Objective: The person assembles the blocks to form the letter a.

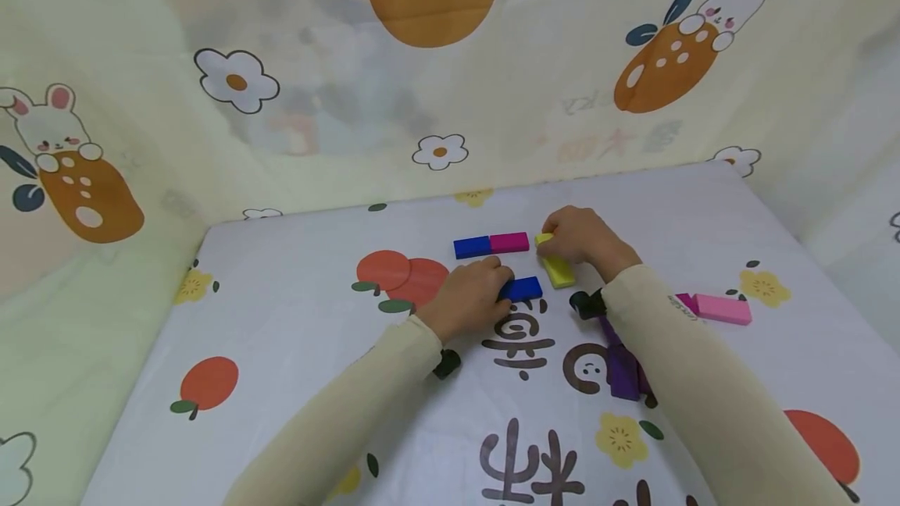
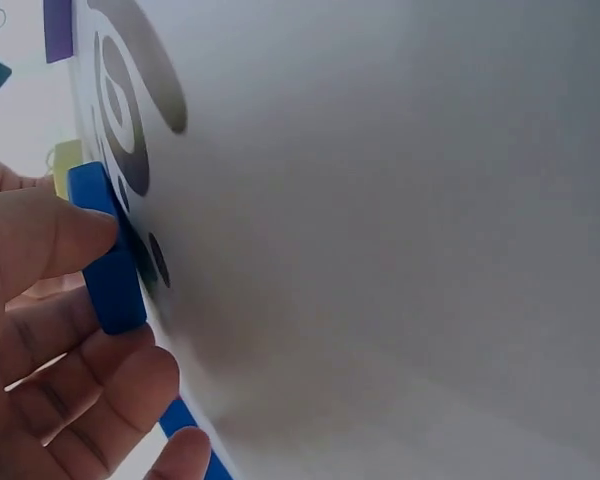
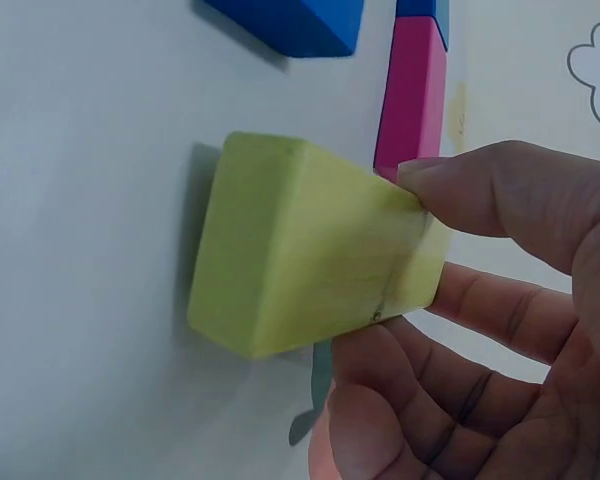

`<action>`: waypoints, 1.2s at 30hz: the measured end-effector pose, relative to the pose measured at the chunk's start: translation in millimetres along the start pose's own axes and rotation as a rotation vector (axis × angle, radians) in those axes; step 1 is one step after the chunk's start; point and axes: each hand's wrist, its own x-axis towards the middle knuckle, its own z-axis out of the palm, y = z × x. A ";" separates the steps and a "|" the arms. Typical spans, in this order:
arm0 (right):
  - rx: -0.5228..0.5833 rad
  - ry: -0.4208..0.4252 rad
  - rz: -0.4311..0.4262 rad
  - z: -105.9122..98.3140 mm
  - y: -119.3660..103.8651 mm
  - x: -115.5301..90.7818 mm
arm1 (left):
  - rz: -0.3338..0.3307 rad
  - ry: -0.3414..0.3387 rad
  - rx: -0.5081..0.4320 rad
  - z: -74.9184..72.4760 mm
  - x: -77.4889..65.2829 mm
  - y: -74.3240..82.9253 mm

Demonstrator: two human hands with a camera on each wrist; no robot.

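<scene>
My left hand [image 1: 469,299] holds a blue block [image 1: 523,289] by its left end. In the left wrist view the thumb presses across the middle of that blue block [image 2: 116,292], with fingers behind it. My right hand [image 1: 582,234] pinches the far end of a yellow block [image 1: 558,270] lying at a slant to the right. Seen from the right wrist, the thumb is on one side of the yellow block [image 3: 325,255] and fingers are on the other. Behind both hands, another blue block [image 1: 472,247] lies end to end with a magenta block [image 1: 509,243].
Purple blocks [image 1: 623,372] lie beside the right forearm, partly hidden by the sleeve. Further right a pink block [image 1: 723,309] lies against a magenta piece [image 1: 685,301]. A printed white cloth [image 1: 295,318] covers the table, and a patterned curtain [image 1: 330,131] hangs behind it.
</scene>
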 end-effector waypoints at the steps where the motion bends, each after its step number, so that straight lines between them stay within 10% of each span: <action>1: -0.001 0.002 0.000 0.9 -0.7 0.2 | -0.002 0.007 0.004 0.5 0.1 -0.6; 36: 0.017 -0.003 0.031 9.8 -5.9 5.1 | -0.062 -0.012 0.013 3.9 10.5 -6.1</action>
